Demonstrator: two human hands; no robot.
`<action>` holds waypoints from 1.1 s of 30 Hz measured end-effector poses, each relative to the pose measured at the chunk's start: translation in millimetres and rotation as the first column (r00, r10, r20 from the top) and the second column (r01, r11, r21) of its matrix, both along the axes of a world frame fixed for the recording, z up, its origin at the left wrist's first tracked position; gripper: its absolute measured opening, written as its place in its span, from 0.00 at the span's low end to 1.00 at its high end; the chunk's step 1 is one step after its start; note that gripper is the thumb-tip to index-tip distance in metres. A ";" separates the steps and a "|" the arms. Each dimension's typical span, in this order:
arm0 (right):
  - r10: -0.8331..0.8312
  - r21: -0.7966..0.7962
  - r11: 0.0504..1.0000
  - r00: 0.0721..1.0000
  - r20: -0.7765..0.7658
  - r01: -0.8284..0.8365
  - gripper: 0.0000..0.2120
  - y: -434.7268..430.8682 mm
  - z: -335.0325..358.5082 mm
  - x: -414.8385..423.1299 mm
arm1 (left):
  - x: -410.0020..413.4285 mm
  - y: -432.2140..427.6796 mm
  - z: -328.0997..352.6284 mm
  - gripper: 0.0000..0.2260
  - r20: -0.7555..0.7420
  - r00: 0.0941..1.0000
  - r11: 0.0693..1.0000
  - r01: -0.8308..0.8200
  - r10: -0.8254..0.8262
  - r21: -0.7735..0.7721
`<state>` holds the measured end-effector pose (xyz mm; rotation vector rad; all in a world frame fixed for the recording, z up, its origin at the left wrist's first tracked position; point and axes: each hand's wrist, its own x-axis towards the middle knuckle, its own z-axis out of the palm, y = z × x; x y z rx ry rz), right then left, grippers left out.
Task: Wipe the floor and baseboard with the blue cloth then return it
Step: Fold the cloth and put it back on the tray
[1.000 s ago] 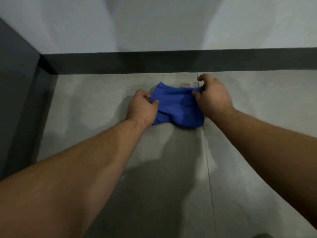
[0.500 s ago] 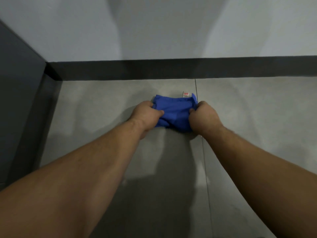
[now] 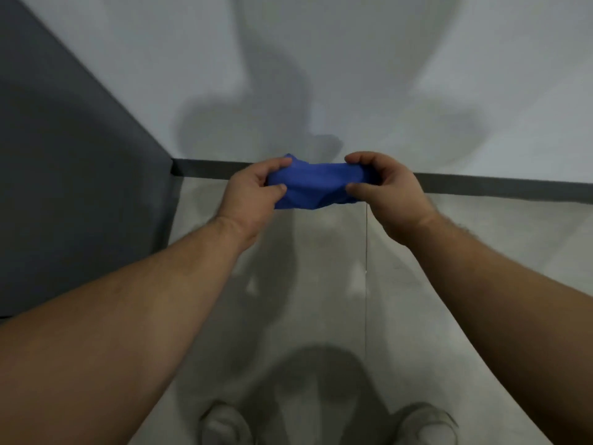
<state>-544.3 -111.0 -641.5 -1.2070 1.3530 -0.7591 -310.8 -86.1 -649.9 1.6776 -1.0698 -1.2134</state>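
Note:
The blue cloth (image 3: 316,184) is bunched into a short roll and held up in the air between both hands, well above the grey floor (image 3: 324,274). My left hand (image 3: 253,194) pinches its left end and my right hand (image 3: 385,191) pinches its right end. Behind the cloth, the dark baseboard (image 3: 500,184) runs along the foot of the pale wall.
A dark grey panel (image 3: 73,175) stands on the left and meets the baseboard in the corner. A tile joint (image 3: 365,252) runs down the floor. My two shoes (image 3: 224,425) show at the bottom edge.
Both hands gathered the cloth on the floor, then lifted it off the floor. The view has risen and pulled back, so the shoes now show.

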 end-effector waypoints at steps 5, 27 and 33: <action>0.165 -0.089 0.970 0.885 -0.436 -0.225 0.30 11.3 167.1 14.5 | 2.8 20.2 173.0 0.22 0.234 0.971 0.999 -0.046 0.040 0.020; 0.311 -0.032 0.950 0.950 0.038 -0.310 0.11 5.7 688.6 94.4 | 45.0 122.6 693.6 0.08 -0.166 0.854 0.837 -0.518 0.494 -0.175; 0.467 0.188 0.839 0.853 0.232 -0.511 0.26 8.5 672.8 167.7 | 102.4 159.4 678.5 0.28 -0.465 0.714 0.815 -0.579 0.524 0.030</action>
